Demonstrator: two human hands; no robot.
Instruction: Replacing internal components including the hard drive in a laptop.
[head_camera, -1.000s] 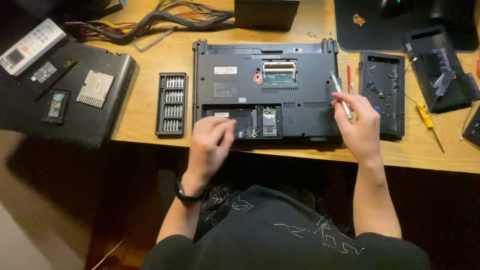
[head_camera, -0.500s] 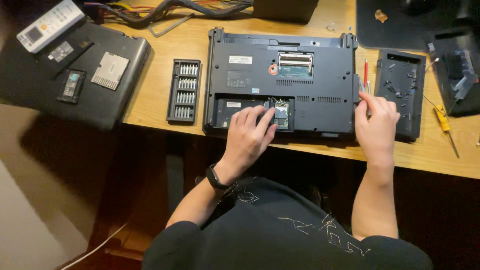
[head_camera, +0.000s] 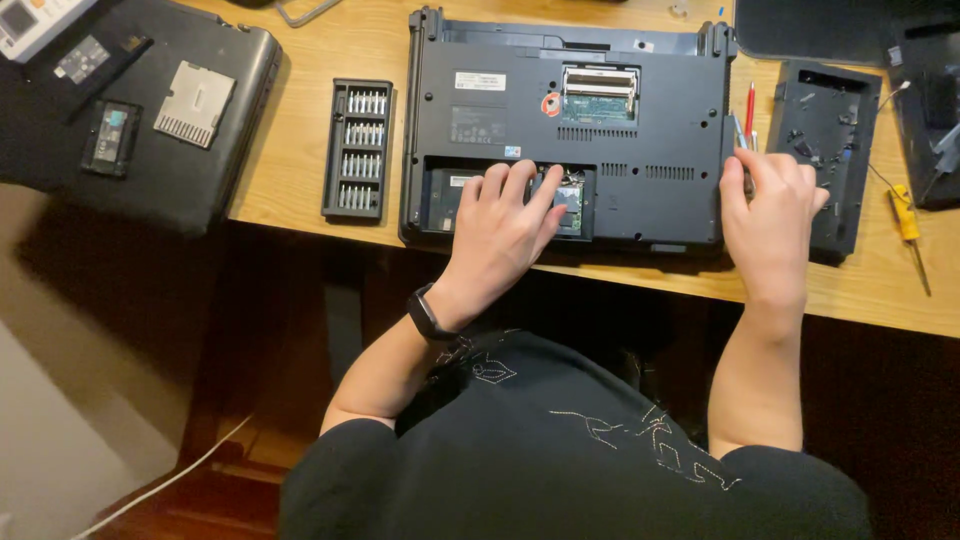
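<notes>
Laptop (head_camera: 570, 120), dark and turned upside down, lies at the near edge of the wooden desk (head_camera: 300, 180), with two bays in its bottom open. The left hand (head_camera: 500, 225) lies flat on the lower bay (head_camera: 445, 195), fingers spread and pressed on the parts inside; it pinches nothing that I can see. The right hand (head_camera: 770, 205) rests at the right edge of the laptop, fingers curled around a thin tool (head_camera: 740, 135) whose end comes out above the knuckles; how tight this grip is I cannot tell.

Risk, as I judge it: the laptop sits close to the near edge, so a strong push from the left hand could slide it off, and pressure on the bare circuit board (head_camera: 598, 100) in the upper bay could damage it.

The bit case (head_camera: 358, 150), left of the laptop, is open and holds rows of metal bits. A black cover panel (head_camera: 822, 150) lies right of the laptop, and a yellow screwdriver (head_camera: 908, 225) beside it.
</notes>
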